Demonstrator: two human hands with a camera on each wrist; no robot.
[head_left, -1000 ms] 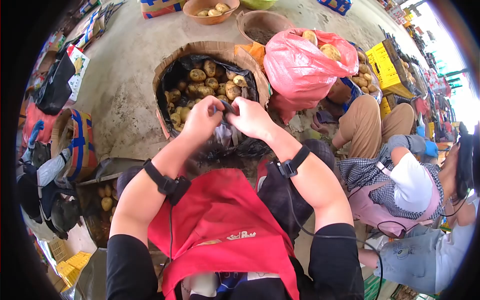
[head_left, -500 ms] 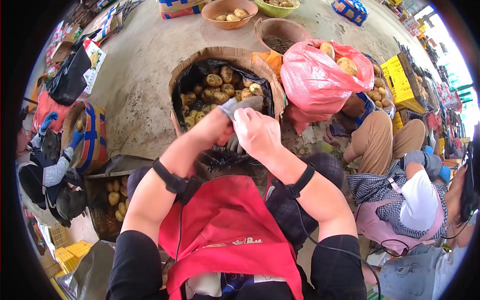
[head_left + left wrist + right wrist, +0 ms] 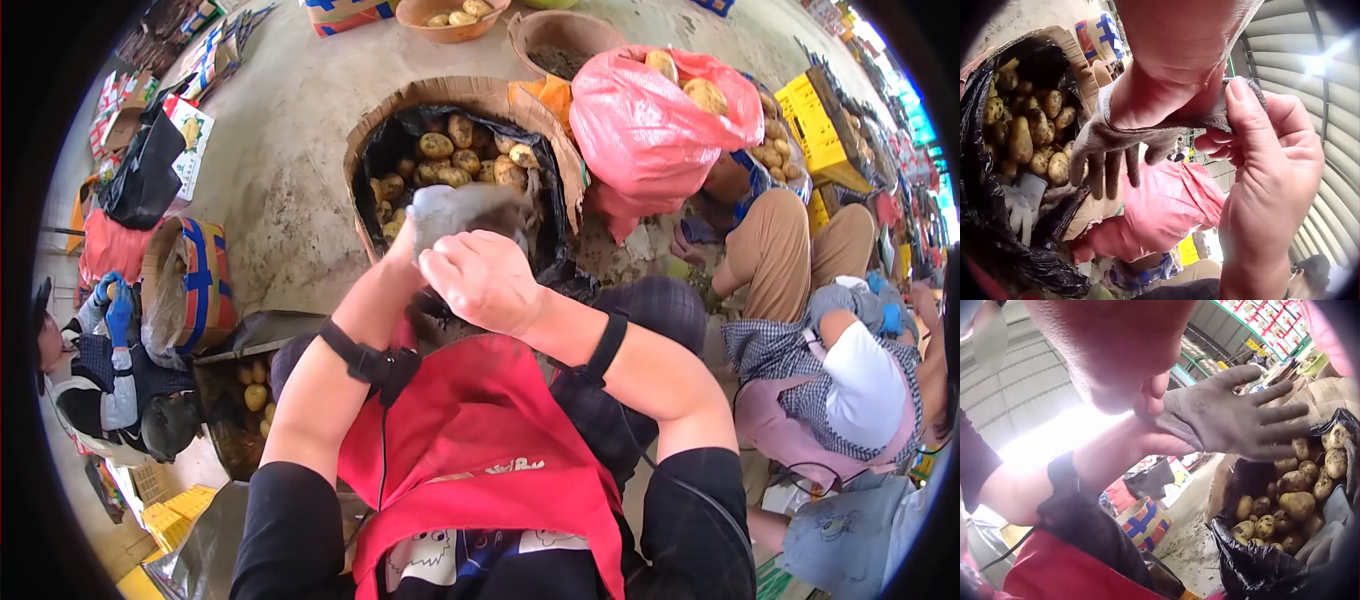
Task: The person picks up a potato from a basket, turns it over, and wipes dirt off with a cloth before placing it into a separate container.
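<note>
A grey work glove (image 3: 1229, 415) covers the fingers and palm of my left hand (image 3: 1160, 103); the heel of that hand is bare. In the right wrist view the gloved fingers are spread and straight. My right hand (image 3: 485, 280) pinches the glove's cuff (image 3: 1219, 115) between thumb and fingers at the left wrist. Below both hands stands a cardboard box (image 3: 400, 95) lined with black plastic (image 3: 991, 219), holding soil-marked potatoes (image 3: 1297, 503). A second, pale grey glove (image 3: 1025, 200) lies at the box's near edge.
A pink sack (image 3: 650, 130) of potatoes stands right of the box, with a brown basin (image 3: 560, 45) behind. A person in a checked top (image 3: 800, 370) sits at right. Another person with blue gloves (image 3: 118, 315) is at left, beside a striped box (image 3: 205, 290).
The glove has gone from between both hands onto my left hand, and my right hand has drawn its cuff toward the wrist. The head view has shifted slightly.
</note>
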